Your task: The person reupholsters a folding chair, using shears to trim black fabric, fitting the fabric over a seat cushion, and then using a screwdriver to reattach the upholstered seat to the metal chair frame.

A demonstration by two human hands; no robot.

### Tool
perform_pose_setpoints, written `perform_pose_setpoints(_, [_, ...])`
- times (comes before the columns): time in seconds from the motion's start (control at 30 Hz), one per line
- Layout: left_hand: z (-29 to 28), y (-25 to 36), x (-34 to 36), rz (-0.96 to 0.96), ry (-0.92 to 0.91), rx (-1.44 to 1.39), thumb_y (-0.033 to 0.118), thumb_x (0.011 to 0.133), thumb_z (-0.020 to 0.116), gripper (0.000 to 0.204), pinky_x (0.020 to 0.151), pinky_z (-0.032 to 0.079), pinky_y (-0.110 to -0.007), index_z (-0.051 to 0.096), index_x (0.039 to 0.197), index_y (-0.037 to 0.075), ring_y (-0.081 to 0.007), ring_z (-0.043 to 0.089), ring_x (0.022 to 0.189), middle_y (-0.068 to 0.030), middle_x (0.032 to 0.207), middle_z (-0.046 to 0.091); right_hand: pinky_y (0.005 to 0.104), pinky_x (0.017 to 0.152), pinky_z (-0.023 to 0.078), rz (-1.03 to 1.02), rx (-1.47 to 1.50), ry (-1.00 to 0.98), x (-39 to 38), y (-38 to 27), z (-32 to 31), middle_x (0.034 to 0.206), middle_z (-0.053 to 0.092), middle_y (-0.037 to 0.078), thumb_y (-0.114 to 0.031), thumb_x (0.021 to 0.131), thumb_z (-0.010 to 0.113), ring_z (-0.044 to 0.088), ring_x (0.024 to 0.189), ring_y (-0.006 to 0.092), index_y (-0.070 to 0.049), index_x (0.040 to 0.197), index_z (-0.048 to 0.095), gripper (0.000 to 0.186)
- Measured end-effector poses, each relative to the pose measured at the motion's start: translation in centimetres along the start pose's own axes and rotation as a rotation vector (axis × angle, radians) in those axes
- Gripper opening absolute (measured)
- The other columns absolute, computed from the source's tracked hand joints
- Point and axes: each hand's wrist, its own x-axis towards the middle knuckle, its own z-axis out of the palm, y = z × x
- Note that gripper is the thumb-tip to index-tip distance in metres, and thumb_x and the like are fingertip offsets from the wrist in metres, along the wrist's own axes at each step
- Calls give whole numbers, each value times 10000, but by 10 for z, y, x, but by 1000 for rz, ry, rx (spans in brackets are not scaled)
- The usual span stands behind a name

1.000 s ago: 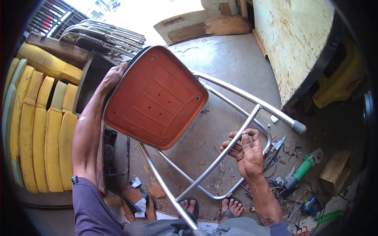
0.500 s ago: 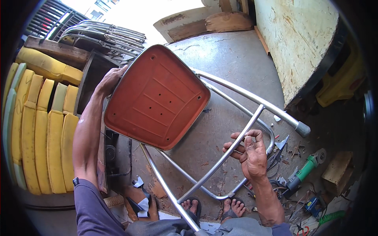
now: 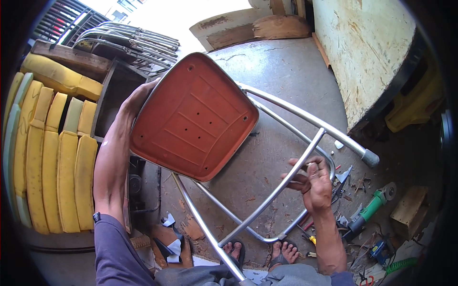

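Note:
My left hand [image 3: 143,93] grips the far left edge of a chair's red seat panel [image 3: 191,138], its fingertips hidden behind it. The panel shows ribs, small holes and a dark rim, and sits on a bent silver tube frame [image 3: 260,200] with grey end caps. My right hand [image 3: 315,178] is at the crossbar on the right, fingers curled behind it, thumb and forefinger pinched on a small pale piece too small to name. My sandalled feet are beneath the frame.
Yellow foam pads [image 3: 67,181] stack at left, metal chair frames [image 3: 124,40] behind them. A large pale board [image 3: 362,57] stands at right. A green angle grinder [image 3: 367,209], wooden box [image 3: 408,212], tools and scraps lie on the floor [image 3: 276,66] at lower right.
The chair and both hands have shifted slightly right in the view. A yellow-handled tool now shows beside my right forearm. My grips look much the same.

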Motion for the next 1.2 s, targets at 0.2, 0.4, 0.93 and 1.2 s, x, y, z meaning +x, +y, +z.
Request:
perform_pose_setpoints(0.2, [-3,1,-4,9,0,-6,371,1089,551,438,682,587,-243,675,1288,0,-76,691,844,-58,1042,741,418,743,664,209,-238,206,42,60,-47,1212,680,197,-345,1111,471,746,934,293,-134,1220,402,248])
perform_pose_setpoints(0.4, [1,10,6,46,-23,-22,362,1089,554,430,684,587,-243,672,1294,3,-76,691,847,-58,1047,741,437,762,663,364,-318,25,84,105,-34,1214,666,215,-351,1109,478,734,964,298,-127,1185,394,251])
perform_pose_setpoints(0.93, [4,0,-3,36,1,-75,339,1087,563,410,688,590,-242,663,1309,10,-76,692,856,-56,1062,739,284,485,426,286,597,181,15,53,37,716,592,7,-351,1107,498,514,484,101,-154,1112,583,215])
perform_pose_setpoints(1.2, [7,2,-2,54,4,-91,327,1086,567,400,691,591,-242,659,1316,13,-77,692,860,-55,1069,738,243,459,354,295,689,182,15,44,45,681,516,-15,-359,1117,468,423,460,61,-158,1129,564,223])
